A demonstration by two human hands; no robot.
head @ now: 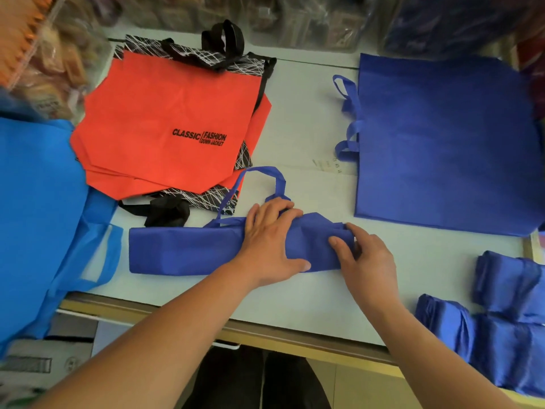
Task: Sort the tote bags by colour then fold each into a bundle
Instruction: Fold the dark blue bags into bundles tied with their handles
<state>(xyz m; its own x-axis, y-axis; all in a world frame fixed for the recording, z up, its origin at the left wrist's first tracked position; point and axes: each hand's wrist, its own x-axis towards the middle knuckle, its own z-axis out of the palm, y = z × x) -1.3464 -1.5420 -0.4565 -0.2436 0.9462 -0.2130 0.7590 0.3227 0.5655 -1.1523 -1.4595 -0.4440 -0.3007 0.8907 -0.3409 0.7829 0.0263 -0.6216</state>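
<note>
Folded blue bag [182, 249]: left hand [271, 240] flat, fingers straight, pressing mid-strip; right hand [365, 261] pinches its 3 o'clock end. Red bags [165, 113] at 11.

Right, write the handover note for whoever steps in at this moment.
Hands: left hand presses flat on the dark blue strip mid-table; right hand grips its right end.
Done: colours look sorted into piles; dark blue bundles lie at the near right edge.
To do: bundle this strip, then the flat dark blue bag, the orange stack, the light blue bags.
</note>
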